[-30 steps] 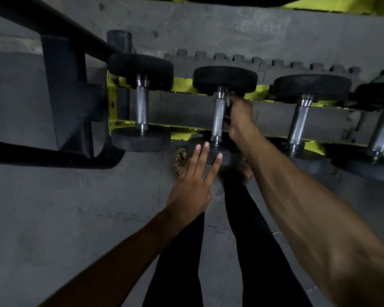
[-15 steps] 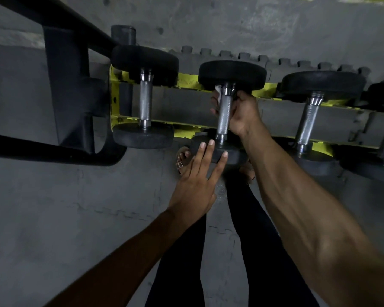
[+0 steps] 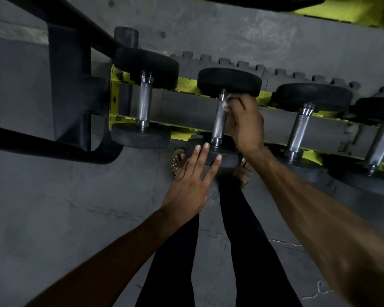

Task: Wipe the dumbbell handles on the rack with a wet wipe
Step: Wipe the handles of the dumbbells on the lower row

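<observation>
Currently the handle [image 3: 218,120] under treatment belongs to the second dumbbell on the rack [image 3: 187,85], lying at twelve o'clock from my left hand [image 3: 190,185]. My right hand [image 3: 246,127] comes in from five o'clock. Its fingers curl about the handle's far end and pinch the wet wipe [image 3: 227,103] against the steel just below the far head [image 3: 228,82]. Only a small pale corner of the wipe shows. My left hand lies flat, fingers straight and spread, pressing the near head [image 3: 220,157] to steady it.

Risks, as judged:
- The wipe is bunched small, so a pass toward six o'clock may leave part of the knurling untouched, notably the side hidden from view.
- If the left hand eases, the dumbbell may roll on the rack and the wipe may slip.
- My feet [image 3: 244,173] stand directly beneath the near head, should it come off the rack.

Clearance: the stroke is bounded by the two heads. The left neighbour [image 3: 144,105] at nine o'clock and the right neighbour [image 3: 298,129] at three o'clock stand well apart, leaving open room either side for the wrist.
</observation>
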The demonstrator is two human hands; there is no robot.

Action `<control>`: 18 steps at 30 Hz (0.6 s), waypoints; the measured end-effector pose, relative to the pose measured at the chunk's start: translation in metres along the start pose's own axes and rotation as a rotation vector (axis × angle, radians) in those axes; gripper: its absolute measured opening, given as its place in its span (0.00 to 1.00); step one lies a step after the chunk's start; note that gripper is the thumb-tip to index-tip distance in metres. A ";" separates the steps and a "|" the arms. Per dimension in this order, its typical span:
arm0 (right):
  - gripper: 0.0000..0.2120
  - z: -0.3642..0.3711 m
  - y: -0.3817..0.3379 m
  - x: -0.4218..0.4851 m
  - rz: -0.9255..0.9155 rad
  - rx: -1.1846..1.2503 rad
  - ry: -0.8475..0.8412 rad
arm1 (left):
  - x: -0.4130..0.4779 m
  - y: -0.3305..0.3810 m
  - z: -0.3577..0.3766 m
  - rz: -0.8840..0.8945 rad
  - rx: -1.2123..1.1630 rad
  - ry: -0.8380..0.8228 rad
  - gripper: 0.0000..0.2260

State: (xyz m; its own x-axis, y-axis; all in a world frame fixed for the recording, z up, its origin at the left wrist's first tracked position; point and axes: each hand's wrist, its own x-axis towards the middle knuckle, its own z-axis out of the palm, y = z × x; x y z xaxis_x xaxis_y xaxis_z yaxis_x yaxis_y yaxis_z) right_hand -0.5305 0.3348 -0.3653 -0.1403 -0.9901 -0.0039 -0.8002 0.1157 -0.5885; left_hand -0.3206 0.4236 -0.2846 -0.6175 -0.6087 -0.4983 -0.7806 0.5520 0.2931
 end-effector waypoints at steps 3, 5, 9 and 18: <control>0.16 -0.003 0.011 0.007 -0.239 -0.149 -0.077 | 0.001 0.002 0.002 -0.009 0.012 -0.010 0.46; 0.19 -0.002 0.015 0.013 -0.304 -0.288 -0.112 | 0.001 0.001 0.001 -0.014 0.018 -0.021 0.47; 0.19 -0.003 0.000 0.012 -0.346 -0.527 -0.312 | 0.001 0.002 -0.002 -0.012 0.045 -0.043 0.47; 0.16 -0.019 -0.051 0.043 -0.460 -0.771 -0.838 | 0.001 0.010 -0.011 -0.009 0.204 -0.120 0.49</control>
State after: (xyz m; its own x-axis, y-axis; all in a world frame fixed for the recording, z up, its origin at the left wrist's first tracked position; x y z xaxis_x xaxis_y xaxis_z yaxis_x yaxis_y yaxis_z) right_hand -0.5067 0.2875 -0.3199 0.4369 -0.6631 -0.6078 -0.8514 -0.5229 -0.0415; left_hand -0.3302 0.4224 -0.2733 -0.5853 -0.5485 -0.5972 -0.7426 0.6584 0.1231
